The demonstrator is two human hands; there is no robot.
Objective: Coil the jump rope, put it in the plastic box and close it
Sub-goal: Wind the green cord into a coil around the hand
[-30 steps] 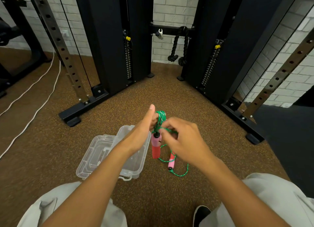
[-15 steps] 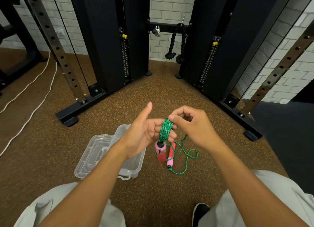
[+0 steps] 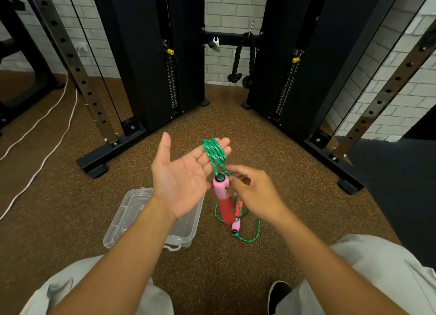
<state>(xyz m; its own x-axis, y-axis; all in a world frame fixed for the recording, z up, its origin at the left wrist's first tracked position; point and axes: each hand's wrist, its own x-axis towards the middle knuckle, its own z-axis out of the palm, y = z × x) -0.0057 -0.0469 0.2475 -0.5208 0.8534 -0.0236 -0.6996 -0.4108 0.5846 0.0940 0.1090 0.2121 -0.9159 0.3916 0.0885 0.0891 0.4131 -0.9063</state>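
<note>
Several green turns of the rope [image 3: 214, 150] are wound around the straight fingers of the left hand [image 3: 186, 175], held palm up with thumb raised; its fingers are extended, not curled. One handle [image 3: 223, 198], pink above and red below, hangs from the coil just beside the palm. The right hand [image 3: 253, 191], fingers curled, pinches the cord just below the coil, near the top of that handle. The uncoiled remainder trails to the floor [image 3: 259, 137], where the second handle [image 3: 236, 225] lies among loose loops. The box [image 3: 132, 211] sits open on the floor beneath the left forearm, its lid folded out; part of it is hidden by the arm. Step in hand, as judged: winding the remaining cord. To do it well, each new turn should be laid flat beside the last, under light, even tension from the right hand, while the left fingers stay together so that turns do not slip off their tips. The hanging handle may swing and drag the coil loose. Packing and closing are not yet done.
</note>
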